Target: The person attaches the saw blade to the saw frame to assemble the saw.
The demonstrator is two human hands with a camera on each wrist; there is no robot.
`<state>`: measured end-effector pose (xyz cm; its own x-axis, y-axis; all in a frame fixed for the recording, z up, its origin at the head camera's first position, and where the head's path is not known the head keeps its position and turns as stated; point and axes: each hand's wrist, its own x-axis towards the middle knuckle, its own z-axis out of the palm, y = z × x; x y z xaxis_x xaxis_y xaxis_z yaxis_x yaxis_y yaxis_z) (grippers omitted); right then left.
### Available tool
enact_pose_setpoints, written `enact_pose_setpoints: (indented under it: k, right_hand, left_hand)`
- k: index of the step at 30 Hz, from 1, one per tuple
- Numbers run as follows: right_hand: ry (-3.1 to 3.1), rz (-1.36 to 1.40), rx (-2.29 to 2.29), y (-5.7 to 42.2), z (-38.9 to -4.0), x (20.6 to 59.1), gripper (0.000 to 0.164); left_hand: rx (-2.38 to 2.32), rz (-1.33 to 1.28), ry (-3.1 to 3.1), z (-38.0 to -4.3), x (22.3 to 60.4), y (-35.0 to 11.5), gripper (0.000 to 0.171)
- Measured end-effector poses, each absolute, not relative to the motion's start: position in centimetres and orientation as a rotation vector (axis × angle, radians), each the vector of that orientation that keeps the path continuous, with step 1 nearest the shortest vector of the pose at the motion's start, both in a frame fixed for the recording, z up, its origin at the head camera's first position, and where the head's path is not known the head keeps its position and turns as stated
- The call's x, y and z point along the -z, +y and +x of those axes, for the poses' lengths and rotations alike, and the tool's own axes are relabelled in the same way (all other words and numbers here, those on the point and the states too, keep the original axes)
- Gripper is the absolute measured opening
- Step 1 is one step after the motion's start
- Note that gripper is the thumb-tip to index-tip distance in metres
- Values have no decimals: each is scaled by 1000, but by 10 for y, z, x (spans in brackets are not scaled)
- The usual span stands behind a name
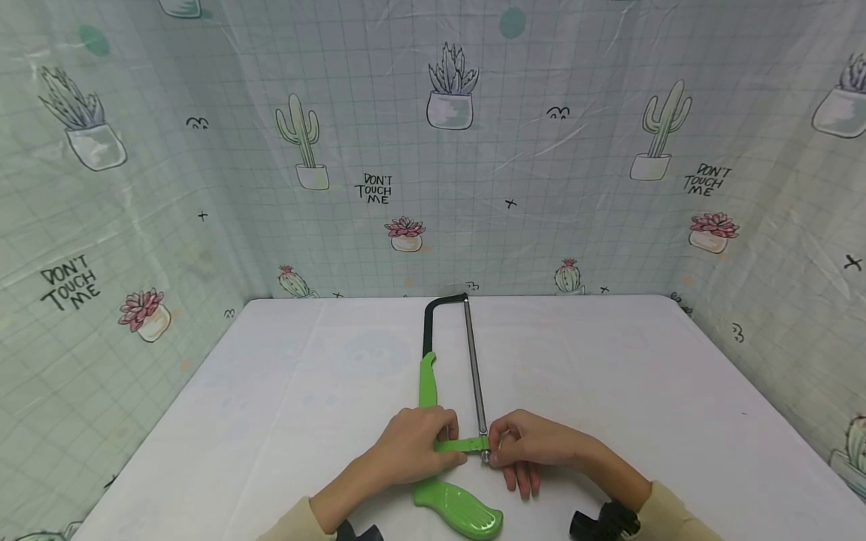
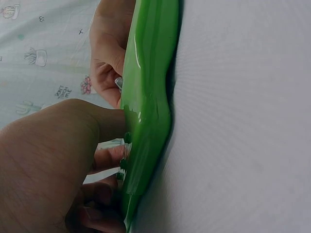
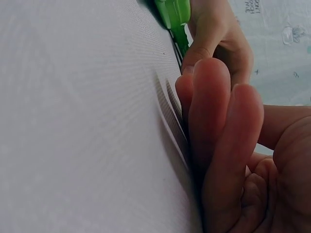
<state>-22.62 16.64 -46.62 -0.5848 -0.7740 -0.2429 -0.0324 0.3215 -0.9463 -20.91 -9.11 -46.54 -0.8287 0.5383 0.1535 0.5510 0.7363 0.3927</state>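
Note:
A hacksaw [image 1: 460, 511] with a green handle and a black front frame lies on the white table, its grey blade [image 1: 475, 368] to the right. My left hand [image 1: 418, 445] grips the green frame near the short crossbar, thumb and fingers on either side of that bar. At the bar's right end sits a small metal wing nut [image 1: 485, 457], which my right hand [image 1: 531, 439] pinches between thumb and forefinger. In the left wrist view the green handle [image 2: 150, 87] hides part of the nut. Lower fingers [image 3: 209, 111] of the right hand extend close over the table in its wrist view.
The white tabletop [image 1: 338, 361] spreads around the saw. Behind it and at both sides hangs a cloth [image 1: 507, 248] printed with cacti. Black wrist devices [image 1: 605, 522] show beside both sleeves at the bottom edge.

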Motion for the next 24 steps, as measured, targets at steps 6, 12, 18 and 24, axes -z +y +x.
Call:
enact_pose_setpoints:
  k: [6,12,18,24]
  right_hand:
    - [1872,-704,1319,166,-226,465,11]
    - [1857,-701,1326,167,-225,466,10]
    - [1861,-712,1325,167,-224,465,7]
    - [1857,-709,1322,167,-223,463,9]
  left_hand:
    - [677,-909,-2903,-210,466,-91,25]
    - [686,-910,-2898,-209,466,-91,26]
    - [683,-912,-2893,-209,466,-91,26]
    - [663,-917,-2885,-208,465,-91,26]
